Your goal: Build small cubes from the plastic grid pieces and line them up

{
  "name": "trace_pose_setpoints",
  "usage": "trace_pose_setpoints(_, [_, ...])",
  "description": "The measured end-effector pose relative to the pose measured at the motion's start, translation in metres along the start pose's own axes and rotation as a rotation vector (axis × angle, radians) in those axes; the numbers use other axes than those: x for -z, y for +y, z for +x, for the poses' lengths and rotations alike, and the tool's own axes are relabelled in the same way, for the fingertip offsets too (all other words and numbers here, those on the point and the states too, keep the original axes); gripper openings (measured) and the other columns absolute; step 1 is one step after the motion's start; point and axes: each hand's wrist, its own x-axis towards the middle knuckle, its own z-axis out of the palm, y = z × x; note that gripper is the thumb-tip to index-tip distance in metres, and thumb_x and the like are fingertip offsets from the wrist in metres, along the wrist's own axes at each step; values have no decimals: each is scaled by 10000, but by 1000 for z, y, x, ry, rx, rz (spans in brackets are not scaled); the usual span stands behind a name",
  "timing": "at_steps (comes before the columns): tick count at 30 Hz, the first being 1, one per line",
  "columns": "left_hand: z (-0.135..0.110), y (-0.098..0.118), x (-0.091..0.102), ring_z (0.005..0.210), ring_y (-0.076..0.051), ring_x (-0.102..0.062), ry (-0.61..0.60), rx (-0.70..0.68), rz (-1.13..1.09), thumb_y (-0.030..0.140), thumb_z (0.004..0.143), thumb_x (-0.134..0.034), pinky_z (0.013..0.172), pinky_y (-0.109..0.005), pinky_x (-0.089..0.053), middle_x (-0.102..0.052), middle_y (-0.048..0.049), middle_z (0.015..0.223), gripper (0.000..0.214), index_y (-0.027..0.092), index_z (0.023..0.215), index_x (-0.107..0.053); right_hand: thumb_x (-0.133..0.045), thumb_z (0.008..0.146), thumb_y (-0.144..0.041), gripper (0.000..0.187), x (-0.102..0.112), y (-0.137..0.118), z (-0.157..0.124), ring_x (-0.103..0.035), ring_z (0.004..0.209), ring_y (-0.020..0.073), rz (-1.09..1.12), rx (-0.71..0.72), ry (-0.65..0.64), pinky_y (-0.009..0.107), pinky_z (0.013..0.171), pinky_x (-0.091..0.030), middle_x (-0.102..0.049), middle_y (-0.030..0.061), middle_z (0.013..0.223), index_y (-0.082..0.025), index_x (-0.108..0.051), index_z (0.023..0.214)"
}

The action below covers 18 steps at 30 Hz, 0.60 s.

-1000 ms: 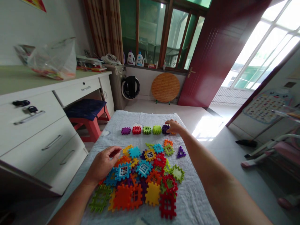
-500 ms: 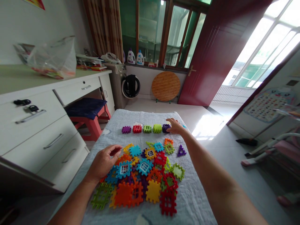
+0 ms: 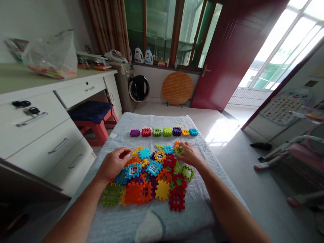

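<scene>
Left hand (image 3: 115,164) is sitting loosely curved, thumb parted, the pile (image 3: 146,177) lying to its right. Right hand (image 3: 188,153) is partly covering a green piece (image 3: 178,150); pinch: cannot tell. Sideways dragging might be snagging teeth, upsetting neighbours.

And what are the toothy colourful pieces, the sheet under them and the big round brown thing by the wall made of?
The colourful pieces look like hard plastic: bright, solid colours and neat moulded teeth. The sheet seems to be soft, matt cloth, maybe cotton, because it wrinkles. The round brown board looks like smooth wood or bamboo, with streaky grain, though that could be printed.
</scene>
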Motion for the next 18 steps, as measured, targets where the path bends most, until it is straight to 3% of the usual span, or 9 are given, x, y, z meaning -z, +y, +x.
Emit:
trace_pose_setpoints(4, [-1,0,0,844,-199,-690,5,12,-16,426,776,-532,778,-272,-545,-738,-46,939,316,199,949,-670,-605,735,-332,409,-5,-3,0,-552,821,194,13,-19,51,271,684,-391,-558,70,990,-212,-549,1122])
trace_pose_setpoints(12, [0,-4,-1,878,-205,-686,-2,2,14,433,790,-529,794,-277,-542,-735,-54,961,317,200,957,-664,-613,741,-429,471,-9,4,0,-560,856,195,182,15,172,295,769,-422,-566,70,1014,-213,-548,1155])
trace_pose_setpoints(18, [1,-6,0,870,-209,-688,-2,13,6,433,794,-528,809,-288,-541,-734,-58,965,324,201,978,-661,-606,749,-445,515,-5,8,-5,-547,893,214,83,22,199,323,818,-414,-603,75,1029,-226,-527,1208])
